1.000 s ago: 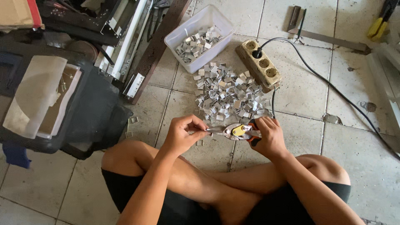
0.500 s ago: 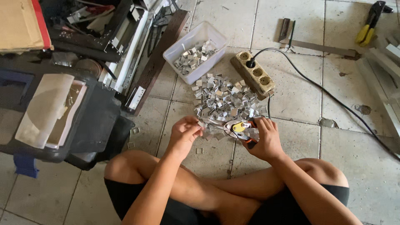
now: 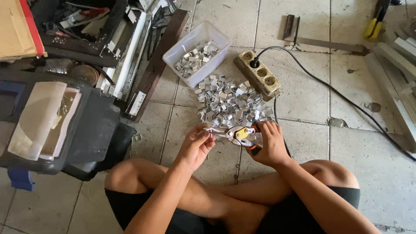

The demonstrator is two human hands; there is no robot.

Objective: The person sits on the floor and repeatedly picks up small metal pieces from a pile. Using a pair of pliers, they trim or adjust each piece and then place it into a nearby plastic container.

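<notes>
Person seated cross-legged on floor, both forearms reaching forward over the shins, bare. Left hand [image 3: 196,145] — wrist roughly straight, fingers curled, thumb and fingertips pinched together at the top, grip closed on something small. Right hand [image 3: 269,143] — fingers wrapped round in a full fist-type grip, knuckles up, thumb on the near side. The two hands sit level, close together but not touching. Elbows bent, drawn in toward the knees.

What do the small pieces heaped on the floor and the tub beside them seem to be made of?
The small pieces look like thin sheet metal, bare and silvery: they glint and hold sharp folds. The tub looks like translucent whitish plastic, since the pieces inside show faintly through its wall. The exact metal cannot be told.
</notes>
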